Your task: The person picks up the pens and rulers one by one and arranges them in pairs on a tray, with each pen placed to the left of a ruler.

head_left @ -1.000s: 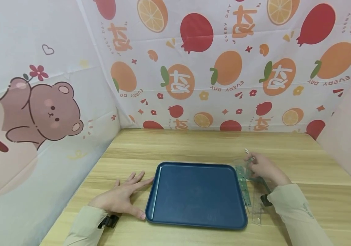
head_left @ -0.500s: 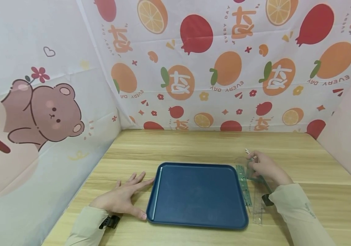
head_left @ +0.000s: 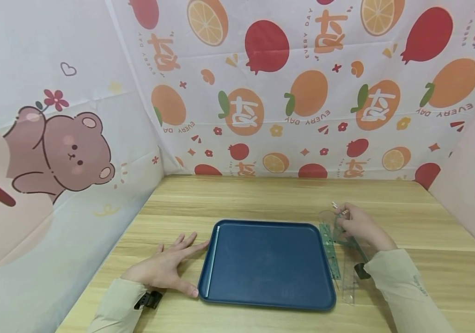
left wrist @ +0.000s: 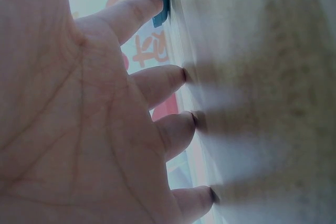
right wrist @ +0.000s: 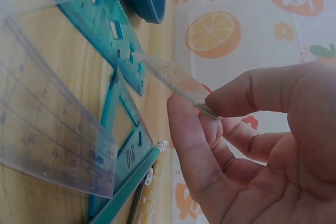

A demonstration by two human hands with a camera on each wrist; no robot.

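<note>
My left hand (head_left: pixel 164 268) lies with fingers spread at the left side of a dark blue tray (head_left: pixel 266 266), its thumb and index finger at the rim. In the left wrist view the other fingertips rest on the table. A thin pale-blue pencil (head_left: pixel 211 263) lies along the tray's left inner edge. Right of the tray, my right hand (head_left: pixel 360 226) pinches a clear plastic protractor (right wrist: pixel 176 77) between thumb and index finger. Below it are a green ruler (head_left: pixel 330 252), a green set square (right wrist: pixel 126 124) and a clear ruler (head_left: pixel 348 282).
Beside the set square lie a teal pencil (right wrist: pixel 131 182) with a white end and yellow pencils (right wrist: pixel 148 192). The wooden table (head_left: pixel 262 196) meets a fruit-print cloth (head_left: pixel 279 143) at the back. A bear-print cloth (head_left: pixel 133 125) hangs on the left.
My right hand has shifted slightly back and to the right, with the protractor still pinched. The left hand stays at the tray.
</note>
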